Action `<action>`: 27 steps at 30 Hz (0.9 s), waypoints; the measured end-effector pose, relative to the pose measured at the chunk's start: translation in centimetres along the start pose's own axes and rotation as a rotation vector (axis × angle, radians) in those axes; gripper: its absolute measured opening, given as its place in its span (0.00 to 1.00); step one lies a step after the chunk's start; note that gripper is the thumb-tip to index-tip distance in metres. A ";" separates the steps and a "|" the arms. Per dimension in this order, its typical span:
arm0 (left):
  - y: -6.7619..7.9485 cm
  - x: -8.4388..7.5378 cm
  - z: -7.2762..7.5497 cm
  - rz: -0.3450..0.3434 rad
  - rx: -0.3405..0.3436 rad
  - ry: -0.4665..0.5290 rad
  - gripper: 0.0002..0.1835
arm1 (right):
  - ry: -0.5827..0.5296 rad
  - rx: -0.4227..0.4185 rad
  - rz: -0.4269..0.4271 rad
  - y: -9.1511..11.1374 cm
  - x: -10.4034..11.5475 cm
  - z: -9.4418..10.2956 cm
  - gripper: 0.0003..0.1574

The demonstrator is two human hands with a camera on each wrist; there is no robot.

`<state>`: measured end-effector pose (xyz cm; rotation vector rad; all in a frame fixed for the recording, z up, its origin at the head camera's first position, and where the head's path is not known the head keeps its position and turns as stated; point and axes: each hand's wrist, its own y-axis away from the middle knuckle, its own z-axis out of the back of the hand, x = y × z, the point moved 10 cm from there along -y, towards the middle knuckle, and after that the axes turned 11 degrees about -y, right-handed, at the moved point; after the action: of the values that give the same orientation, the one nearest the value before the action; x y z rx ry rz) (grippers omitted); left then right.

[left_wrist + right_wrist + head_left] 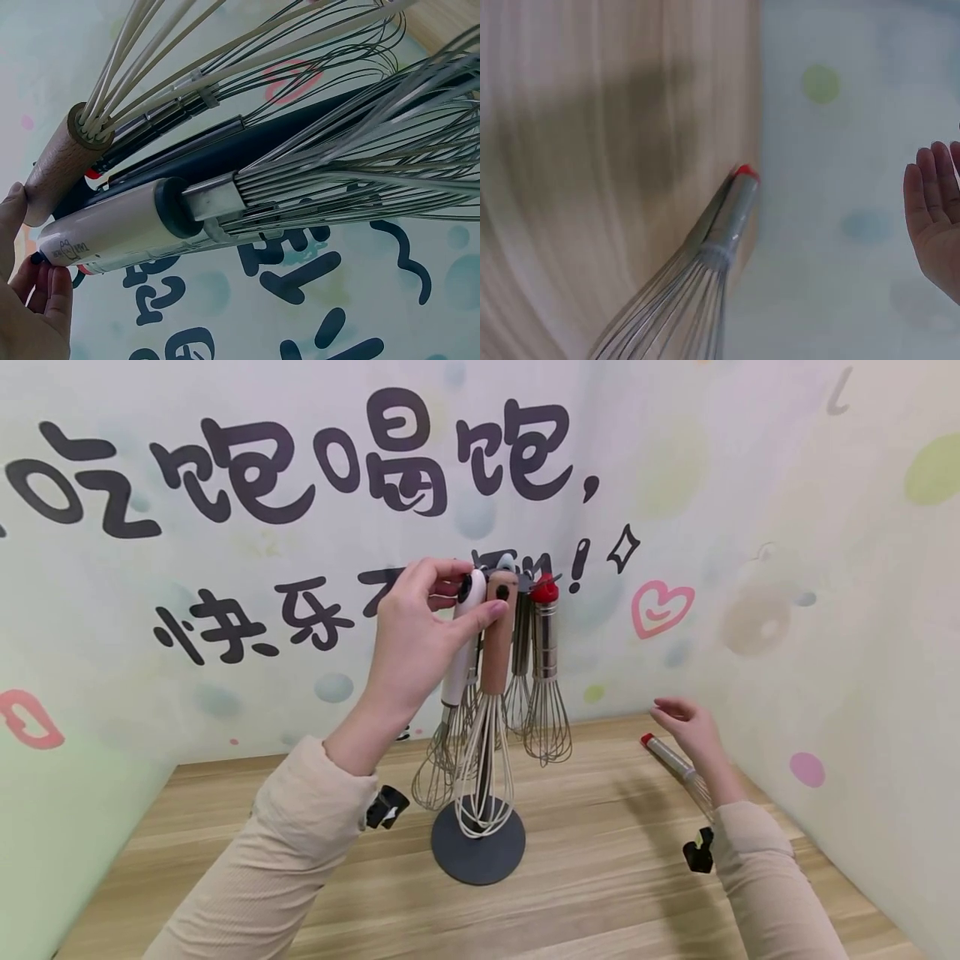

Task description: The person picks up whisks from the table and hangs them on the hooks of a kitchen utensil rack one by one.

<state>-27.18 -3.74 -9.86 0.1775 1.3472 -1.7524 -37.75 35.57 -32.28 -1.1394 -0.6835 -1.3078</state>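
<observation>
My left hand (423,618) is at the top of a dark whisk stand (478,852). Its thumb lies on the wooden handle of a whisk with cream wires (497,652), while its curled fingers touch the top of a white-handled whisk (457,668). Both handle ends also show between thumb and fingers in the left wrist view, the wooden handle (56,165) above the white handle (112,229). Over the right side of the table, my right hand (693,735) holds nothing. Close below it lies a metal whisk with a red tip (671,756).
Other whisks hang behind, among them a steel one with a red end (546,643). Black clips stand at the left (386,807) and right (699,850) on the wooden table (585,893). A printed wall (300,710) closes off the back and sides.
</observation>
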 end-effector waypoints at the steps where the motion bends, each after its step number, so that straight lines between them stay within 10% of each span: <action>1: 0.0 0.0 0.0 0.002 0.000 0.003 0.24 | 0.017 -0.005 -0.008 0.0 -0.5 0.3 0.30; 27: 0.0 0.3 -0.1 0.023 0.011 0.012 0.24 | 0.327 0.018 -0.138 1.6 -8.2 2.8 0.26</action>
<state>-27.41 -3.80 -10.04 0.2093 1.3399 -1.7422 -37.23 41.06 -39.13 -0.8476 -0.5369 -1.5587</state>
